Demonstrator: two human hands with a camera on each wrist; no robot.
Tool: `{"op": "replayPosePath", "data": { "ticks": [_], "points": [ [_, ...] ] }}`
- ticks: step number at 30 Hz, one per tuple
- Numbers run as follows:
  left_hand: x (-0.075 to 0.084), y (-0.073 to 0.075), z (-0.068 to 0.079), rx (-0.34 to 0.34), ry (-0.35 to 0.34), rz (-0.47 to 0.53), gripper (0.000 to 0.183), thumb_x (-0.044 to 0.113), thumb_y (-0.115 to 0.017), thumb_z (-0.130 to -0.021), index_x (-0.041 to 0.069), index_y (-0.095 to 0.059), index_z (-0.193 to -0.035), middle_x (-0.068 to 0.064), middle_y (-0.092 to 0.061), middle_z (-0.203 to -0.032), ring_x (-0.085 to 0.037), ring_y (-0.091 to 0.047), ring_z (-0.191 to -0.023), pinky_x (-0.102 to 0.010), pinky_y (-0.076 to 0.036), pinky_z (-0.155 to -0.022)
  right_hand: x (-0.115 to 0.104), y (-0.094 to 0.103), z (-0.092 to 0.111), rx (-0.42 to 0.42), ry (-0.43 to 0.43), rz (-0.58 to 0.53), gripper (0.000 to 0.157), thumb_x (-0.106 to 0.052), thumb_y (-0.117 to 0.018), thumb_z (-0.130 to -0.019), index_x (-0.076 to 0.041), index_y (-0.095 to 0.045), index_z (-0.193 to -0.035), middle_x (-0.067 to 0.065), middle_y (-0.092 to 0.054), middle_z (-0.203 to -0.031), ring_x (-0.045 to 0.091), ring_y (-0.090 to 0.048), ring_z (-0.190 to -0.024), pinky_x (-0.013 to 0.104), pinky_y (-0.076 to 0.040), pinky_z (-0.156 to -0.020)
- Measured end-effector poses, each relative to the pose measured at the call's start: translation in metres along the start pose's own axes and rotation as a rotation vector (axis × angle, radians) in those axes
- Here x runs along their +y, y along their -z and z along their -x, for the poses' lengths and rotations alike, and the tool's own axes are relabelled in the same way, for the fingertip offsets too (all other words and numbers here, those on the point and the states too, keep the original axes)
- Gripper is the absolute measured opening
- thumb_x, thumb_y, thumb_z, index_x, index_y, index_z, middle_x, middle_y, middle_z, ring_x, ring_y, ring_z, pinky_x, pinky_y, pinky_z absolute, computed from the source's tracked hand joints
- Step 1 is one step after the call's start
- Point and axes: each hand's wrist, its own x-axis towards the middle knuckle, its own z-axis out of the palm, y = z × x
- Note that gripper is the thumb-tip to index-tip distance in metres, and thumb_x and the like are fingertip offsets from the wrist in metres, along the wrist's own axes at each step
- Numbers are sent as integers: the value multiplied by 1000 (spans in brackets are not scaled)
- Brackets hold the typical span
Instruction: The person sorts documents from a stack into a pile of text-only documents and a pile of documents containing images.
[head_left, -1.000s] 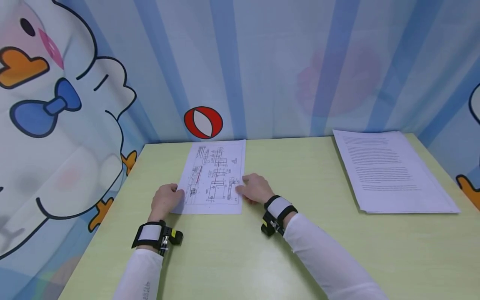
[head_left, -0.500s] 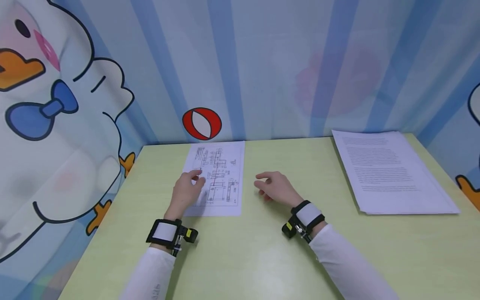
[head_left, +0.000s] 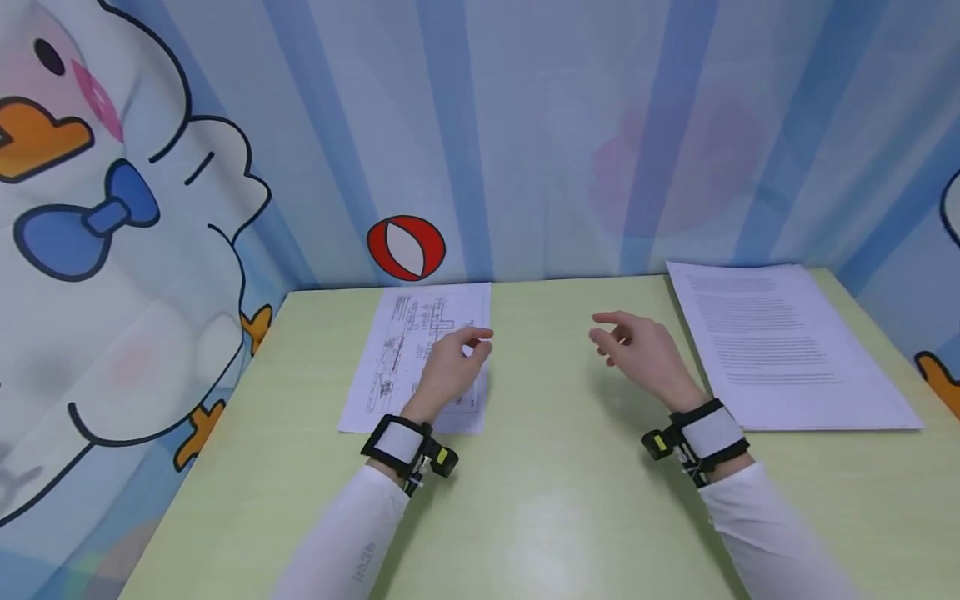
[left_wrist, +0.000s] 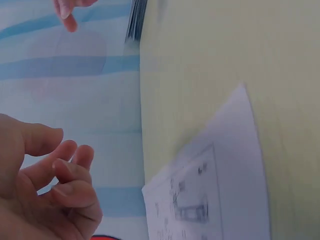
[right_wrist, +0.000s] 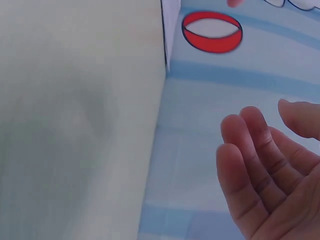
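A sheet of paper with a technical drawing (head_left: pixel 390 358) lies flat at the back left of the table. Above its right half hovers my left hand (head_left: pixel 452 367), fingers loosely bent and holding nothing; it hides part of the drawing. In the left wrist view the left hand (left_wrist: pixel 55 185) is apart from the sheet (left_wrist: pixel 240 150). My right hand (head_left: pixel 641 350) hangs over the table just left of a stack of printed paper (head_left: pixel 787 350). The right wrist view shows the right hand (right_wrist: pixel 270 170) with relaxed fingers and nothing in them.
The pale green table (head_left: pixel 540 500) ends at a blue striped curtain (head_left: pixel 555 150) along the back. A cartoon duck (head_left: pixel 150 317) is printed on the cloth at the left. Each wrist wears a strapped camera, such as the left one (head_left: pixel 442 460).
Both hands have left the edges of the drawing sheet, lifted and moved right. The right hand is now near the paper stack, the left over the sheet. The sheet stays in place.
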Motion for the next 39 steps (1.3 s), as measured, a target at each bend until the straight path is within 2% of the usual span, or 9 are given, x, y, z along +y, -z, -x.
{"op": "replayPosePath", "data": {
  "ticks": [5,9,13,16,19,25,29,34,39],
  "points": [
    [26,-33,-5,-81,-105,7,31,25,-51,-94,15,-61,-121,-5,-64,-105,-12,-41,-53,-23,-36,-49,14,32,12,100,-22,21,48,-38,-53,-93,-6,-56,-128,18,-71,-93,30,-66,-83,33,-46,-62],
    [43,-56,-7,-92,-161,17,31,22,-51,-94,13,-61,-122,-6,-65,-104,-10,-41,-51,-22,-36,-49,27,51,19,154,-38,50,51,-40,-52,-92,-5,-54,-130,22,-67,-104,32,-60,-93,36,-43,-63],
    [53,-79,-8,-102,-190,-12,30,21,-51,-94,13,-61,-122,-5,-66,-102,-9,-46,-54,-19,-37,-53,39,66,24,204,-39,42,55,-38,-54,-92,-5,-48,-135,27,-61,-116,38,-55,-104,48,-46,-75],
    [58,-97,-7,-133,-206,-32,31,20,-51,-94,13,-61,-123,-5,-66,-102,-8,-46,-54,-18,-35,-53,46,78,28,241,-47,32,58,-37,-55,-92,-6,-43,-139,30,-55,-125,42,-48,-113,55,-42,-86],
    [64,-112,-7,-153,-208,-12,32,20,-50,-94,12,-60,-123,-5,-67,-102,-8,-45,-54,-17,-33,-52,55,91,32,260,-65,38,61,-37,-55,-92,-7,-38,-142,33,-49,-131,45,-42,-120,58,-36,-91],
    [79,-138,-6,-215,-130,131,32,20,-50,-95,16,-59,-125,-2,-67,-102,-6,-51,-49,-17,-38,-48,73,116,38,241,-123,114,68,-38,-52,-93,-6,-27,-147,36,-36,-140,54,-31,-125,68,-28,-91],
    [90,-156,-2,-272,-52,251,31,20,-51,-94,16,-58,-124,2,-64,-93,-9,-57,-46,-18,-44,-47,87,129,39,202,-176,154,74,-41,-50,-93,-6,-18,-149,37,-24,-145,58,-21,-129,74,-19,-93],
    [103,-176,3,-323,59,372,31,17,-53,-93,15,-58,-123,1,-64,-78,-12,-58,-46,-21,-50,-49,108,137,41,140,-266,161,82,-46,-48,-92,-5,-7,-150,38,-11,-149,59,-11,-132,76,-15,-95],
    [116,-191,7,-361,183,477,35,14,-56,-90,16,-56,-126,1,-68,-79,-14,-62,-48,-25,-56,-52,126,139,43,54,-379,150,89,-53,-44,-91,-2,1,-149,41,-4,-147,61,-8,-130,77,-16,-92]
  ]
}}
